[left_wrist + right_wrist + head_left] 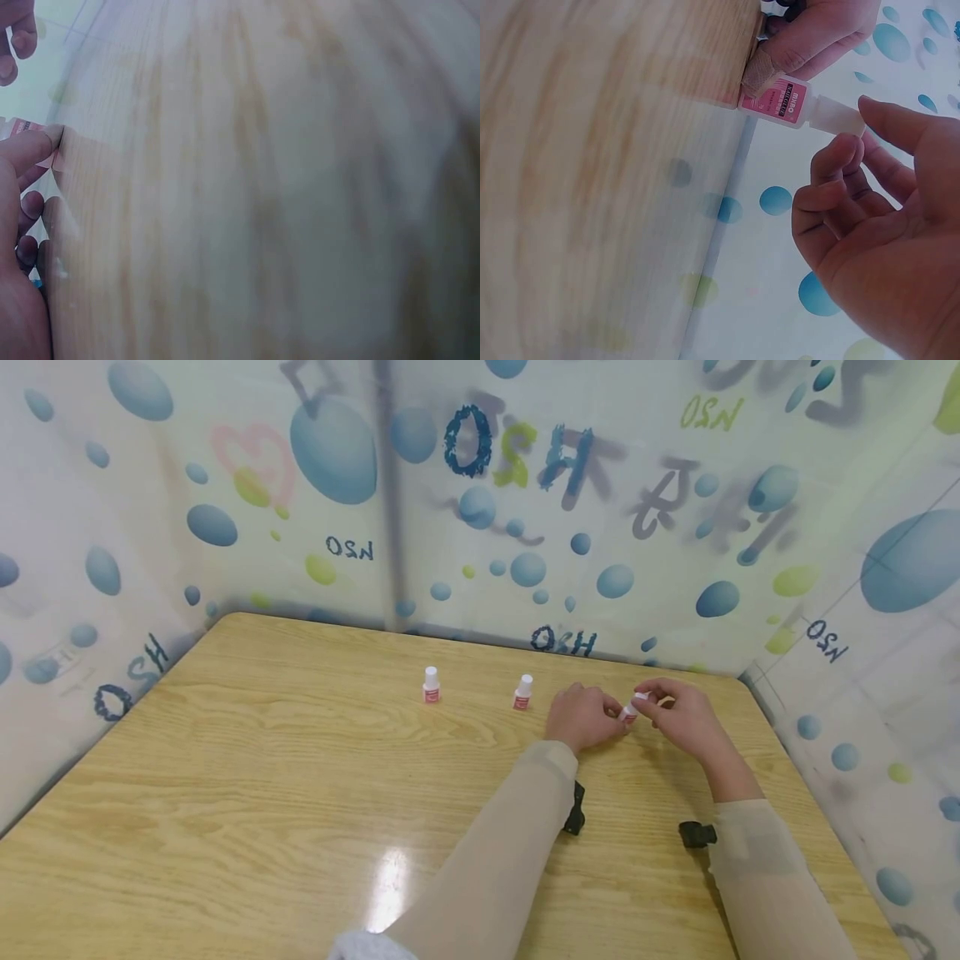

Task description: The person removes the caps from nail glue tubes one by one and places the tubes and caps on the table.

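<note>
A small bottle [628, 712] with a pink label [774, 101] and a white cap [836, 116] stands on the wooden table [262, 777] at the far right. My left hand [609, 723] grips its body; the fingers [810, 37] curl round the label. My right hand [647, 700] pinches the cap between thumb and fingertips [841, 148]. In the left wrist view only the left hand's fingers [22, 154] and a sliver of the pink label [13, 127] show at the left edge. Two more such bottles, one [431, 685] left of the other [522, 692], stand upright and untouched.
A curtain [480, 502] printed with blue bubbles walls the table on three sides, close behind the hands. Black wrist-camera mounts [574, 810] hang under both forearms. The table's right edge [780, 735] runs near the right hand.
</note>
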The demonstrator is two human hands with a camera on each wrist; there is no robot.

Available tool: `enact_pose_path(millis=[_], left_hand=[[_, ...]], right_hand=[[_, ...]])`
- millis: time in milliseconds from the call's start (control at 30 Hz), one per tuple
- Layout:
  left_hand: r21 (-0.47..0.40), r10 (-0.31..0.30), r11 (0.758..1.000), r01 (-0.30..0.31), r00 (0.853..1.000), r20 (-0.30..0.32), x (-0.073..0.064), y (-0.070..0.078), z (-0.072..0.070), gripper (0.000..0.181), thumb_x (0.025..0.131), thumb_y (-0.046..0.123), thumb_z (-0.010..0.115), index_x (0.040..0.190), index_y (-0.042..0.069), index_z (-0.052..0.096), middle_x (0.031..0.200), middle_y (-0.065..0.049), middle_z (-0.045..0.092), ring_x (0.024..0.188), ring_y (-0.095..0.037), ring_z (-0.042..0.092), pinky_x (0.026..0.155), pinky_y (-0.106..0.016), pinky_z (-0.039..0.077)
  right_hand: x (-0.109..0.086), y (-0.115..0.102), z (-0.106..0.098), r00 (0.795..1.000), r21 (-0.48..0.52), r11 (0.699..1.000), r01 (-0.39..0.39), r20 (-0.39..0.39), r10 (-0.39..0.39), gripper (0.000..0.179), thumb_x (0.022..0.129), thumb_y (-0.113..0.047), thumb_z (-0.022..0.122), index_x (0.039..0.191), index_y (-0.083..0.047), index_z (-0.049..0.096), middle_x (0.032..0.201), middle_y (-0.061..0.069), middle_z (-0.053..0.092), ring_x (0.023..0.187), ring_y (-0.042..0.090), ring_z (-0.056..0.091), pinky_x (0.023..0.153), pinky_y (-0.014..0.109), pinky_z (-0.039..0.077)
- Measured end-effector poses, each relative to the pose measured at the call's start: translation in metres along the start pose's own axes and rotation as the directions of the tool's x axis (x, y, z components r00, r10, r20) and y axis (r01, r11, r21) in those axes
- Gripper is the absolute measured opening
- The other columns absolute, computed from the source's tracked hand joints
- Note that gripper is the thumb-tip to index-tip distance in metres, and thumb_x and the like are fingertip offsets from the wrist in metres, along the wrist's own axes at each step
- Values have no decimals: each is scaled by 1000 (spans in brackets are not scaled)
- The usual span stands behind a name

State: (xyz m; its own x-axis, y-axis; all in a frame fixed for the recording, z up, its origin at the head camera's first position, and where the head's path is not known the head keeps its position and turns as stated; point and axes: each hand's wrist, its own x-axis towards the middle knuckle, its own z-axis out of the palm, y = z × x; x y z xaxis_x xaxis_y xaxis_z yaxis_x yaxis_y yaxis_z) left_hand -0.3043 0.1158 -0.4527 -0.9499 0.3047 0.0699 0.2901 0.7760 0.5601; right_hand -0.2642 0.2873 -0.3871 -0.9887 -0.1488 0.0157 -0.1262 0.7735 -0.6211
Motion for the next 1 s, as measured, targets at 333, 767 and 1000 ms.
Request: enact_pose_path(millis=[333, 767, 1000], left_hand=[[3, -2, 1000, 2, 1000, 4, 0, 0, 0, 24, 92, 60, 75, 110, 46, 83, 111, 25, 77, 101, -11, 56, 92, -33, 45], [4, -4, 1000, 4, 1000, 3, 0, 0, 1, 26, 93, 60, 74, 111, 44, 83, 112, 24, 77, 101, -11, 55, 94, -34, 45], [-7, -8, 1000, 8, 1000, 4, 0, -1, 1, 25, 93, 59, 74, 111, 44, 83, 112, 24, 77, 102, -11, 55, 95, -34, 45]], right_hand=[[-1, -2, -1, 1000, -11, 1000, 11, 1, -11, 41, 109, -29, 62, 137, 1, 63, 107, 16, 63, 88, 26, 68, 69, 28, 55], [0, -1, 0, 1000, -25, 1000, 18, 2, -18, 41, 109, -29, 61, 137, 1, 63, 106, 15, 64, 84, 23, 66, 67, 29, 54], [1, -1, 0, 1000, -21, 1000, 5, 9, -4, 41, 109, -30, 61, 138, -1, 63, 107, 15, 65, 85, 25, 65, 67, 30, 53]])
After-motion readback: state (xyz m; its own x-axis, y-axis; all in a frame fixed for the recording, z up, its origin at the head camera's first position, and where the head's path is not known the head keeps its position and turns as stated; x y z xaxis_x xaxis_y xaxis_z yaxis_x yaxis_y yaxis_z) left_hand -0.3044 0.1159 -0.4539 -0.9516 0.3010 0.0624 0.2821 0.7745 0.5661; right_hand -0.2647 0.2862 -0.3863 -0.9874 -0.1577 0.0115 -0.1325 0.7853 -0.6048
